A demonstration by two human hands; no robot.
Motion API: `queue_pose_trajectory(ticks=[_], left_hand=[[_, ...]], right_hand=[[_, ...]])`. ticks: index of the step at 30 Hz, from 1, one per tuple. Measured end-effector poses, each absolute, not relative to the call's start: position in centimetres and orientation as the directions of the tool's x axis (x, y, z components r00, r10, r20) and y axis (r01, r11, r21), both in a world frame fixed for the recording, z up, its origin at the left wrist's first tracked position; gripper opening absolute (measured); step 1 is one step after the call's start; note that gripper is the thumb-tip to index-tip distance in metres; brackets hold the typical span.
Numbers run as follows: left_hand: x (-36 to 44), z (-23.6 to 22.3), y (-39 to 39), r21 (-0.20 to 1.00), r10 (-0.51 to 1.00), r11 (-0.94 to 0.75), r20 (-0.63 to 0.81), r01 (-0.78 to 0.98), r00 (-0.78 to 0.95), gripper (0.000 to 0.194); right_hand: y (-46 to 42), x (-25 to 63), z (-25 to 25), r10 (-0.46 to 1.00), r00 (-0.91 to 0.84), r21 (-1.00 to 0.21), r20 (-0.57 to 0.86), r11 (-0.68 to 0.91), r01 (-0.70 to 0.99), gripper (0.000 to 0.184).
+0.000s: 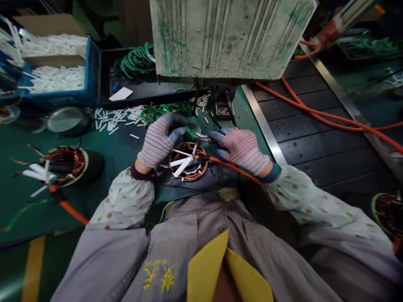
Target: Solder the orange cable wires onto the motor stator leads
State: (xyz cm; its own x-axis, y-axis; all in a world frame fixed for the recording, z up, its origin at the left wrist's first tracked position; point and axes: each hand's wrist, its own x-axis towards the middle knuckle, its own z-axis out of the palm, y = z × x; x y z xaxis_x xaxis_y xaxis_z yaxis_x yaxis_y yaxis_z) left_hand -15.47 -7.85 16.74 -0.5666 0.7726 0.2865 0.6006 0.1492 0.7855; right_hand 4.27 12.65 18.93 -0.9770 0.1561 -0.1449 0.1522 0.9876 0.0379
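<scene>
My left hand [160, 140], in a striped glove, pinches a short green strip [191, 132] between thumb and fingers. My right hand [245, 151], gloved as well, is closed round a pair of cutting pliers [219, 152] with dark blue handles. Their metal jaws point left and meet the strip's right end; whether they grip it cannot be made out. Just below both hands sits a motor stator [189, 178] with copper windings. White sleeves [182, 165] cross its opening, and an orange cable [237, 169] leaves it to the right.
A second stator [94, 165] stands at the left. Loose white tubes [116, 117] and green scraps [163, 111] lie behind my hands. Further back are a blue bin [92, 79], coiled green strips [135, 63] and a large whitish panel [226, 40]. A roller conveyor [302, 134] runs along the right.
</scene>
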Motion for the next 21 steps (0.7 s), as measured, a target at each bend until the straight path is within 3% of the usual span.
queue_pose_trajectory(ticks=[6, 10, 13, 15, 19, 21], left_hand=[[-15.7, 16.1, -7.7, 0.8, 0.778, 0.128, 0.286, 0.587, -0.559, 0.023], [-15.8, 15.8, -7.8, 0.815, 0.784, 0.092, 0.295, 0.572, -0.546, 0.02], [-15.8, 15.6, -7.8, 0.829, 0.784, 0.093, 0.28, 0.552, -0.553, 0.02], [-15.9, 15.6, -7.8, 0.829, 0.785, 0.103, 0.272, 0.55, -0.557, 0.021], [-15.9, 15.7, -7.9, 0.807, 0.788, 0.17, 0.234, 0.565, -0.57, 0.022], [-15.9, 15.7, -7.9, 0.802, 0.786, 0.176, 0.235, 0.57, -0.572, 0.021]], right_hand=[[15.0, 2.9, 16.4, 0.012, -0.993, 0.017, -0.12, 1.0, 0.01, 0.058], [15.8, 2.4, 13.6, -0.08, -0.995, -0.172, -0.061, 0.983, -0.069, 0.056], [15.8, 2.7, 12.6, -0.069, -0.997, -0.29, -0.017, 0.955, -0.062, 0.056], [15.7, 3.1, 13.0, -0.019, -1.0, -0.269, -0.018, 0.963, -0.014, 0.057], [15.1, 3.1, 15.5, 0.044, -0.993, -0.085, -0.109, 0.995, 0.054, 0.056], [14.7, 3.0, 16.2, 0.037, -0.988, -0.053, -0.151, 0.998, 0.046, 0.055]])
